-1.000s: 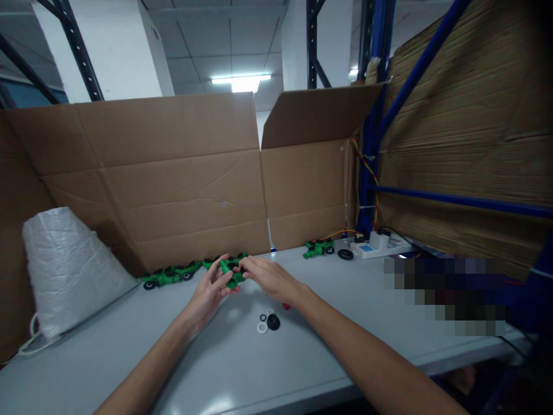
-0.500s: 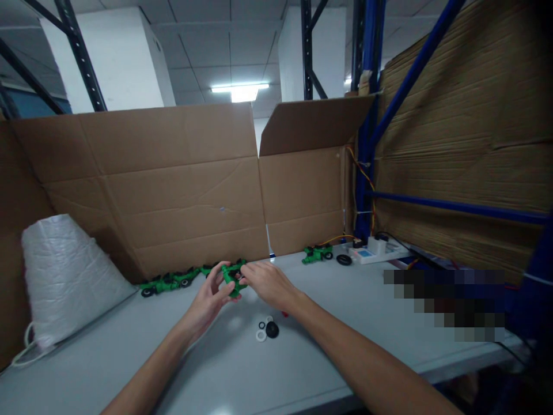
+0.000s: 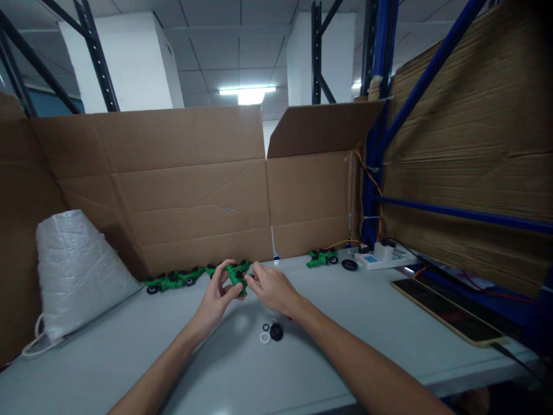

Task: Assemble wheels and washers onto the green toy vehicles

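Observation:
My left hand (image 3: pixel 219 297) is closed around a green toy vehicle (image 3: pixel 235 275), thumb in front and fingers behind, raised above the white table. Against the toy's right side, my right hand (image 3: pixel 273 287) has its fingertips pinched together; whatever sits between them is too small to make out. On the table below lie a black wheel (image 3: pixel 276 332), a white ring (image 3: pixel 265 338) and a small black ring (image 3: pixel 265 327). A bit of red shows beside my right wrist.
Green toy vehicles (image 3: pixel 170 280) line the back left by a white padded bag (image 3: pixel 82 276). Another green toy vehicle (image 3: pixel 322 257), a black tire (image 3: pixel 349 265) and a power strip (image 3: pixel 384 257) are back right. A phone (image 3: pixel 447 311) lies at right. Cardboard walls (image 3: pixel 194 190) surround the table.
The whole view has shifted slightly, so the scene sits further right. The toy has turned a little in my left hand, and my right fingertips stay at its side.

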